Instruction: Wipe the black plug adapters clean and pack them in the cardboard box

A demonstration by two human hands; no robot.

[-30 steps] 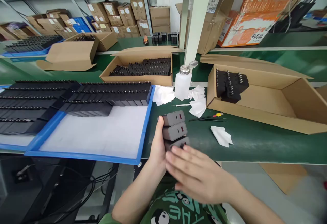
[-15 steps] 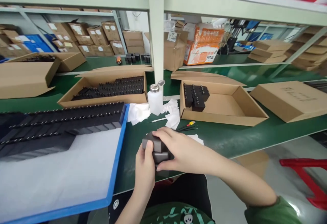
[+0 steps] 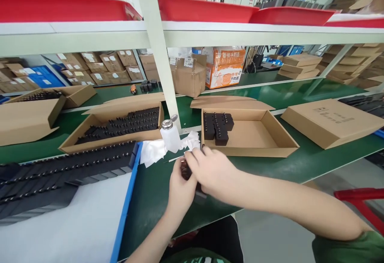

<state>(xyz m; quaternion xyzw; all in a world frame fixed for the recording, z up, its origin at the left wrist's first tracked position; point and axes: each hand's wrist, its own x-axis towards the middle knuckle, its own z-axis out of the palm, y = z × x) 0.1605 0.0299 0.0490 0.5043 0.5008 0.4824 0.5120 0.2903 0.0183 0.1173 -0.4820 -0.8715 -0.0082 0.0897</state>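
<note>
the left hand (image 3: 182, 187) and right hand (image 3: 214, 173) grasped dark blocks (image 3: 200, 191) between them. a white bottle (image 3: 170, 137) stood on the worktop (image 3: 258, 173).

Worktop (image 3: 264, 169): green, with a dull shine from where I stand
Left: blue-rimmed tray (image 3: 127, 203), an open carton (image 3: 141, 136) behind
Middle: white bottle (image 3: 171, 139), crumpled tissues (image 3: 153, 152) beside it, thin white stick (image 3: 176, 159)
Right: wide open box (image 3: 255, 151), then a closed box (image 3: 333, 121)
</note>
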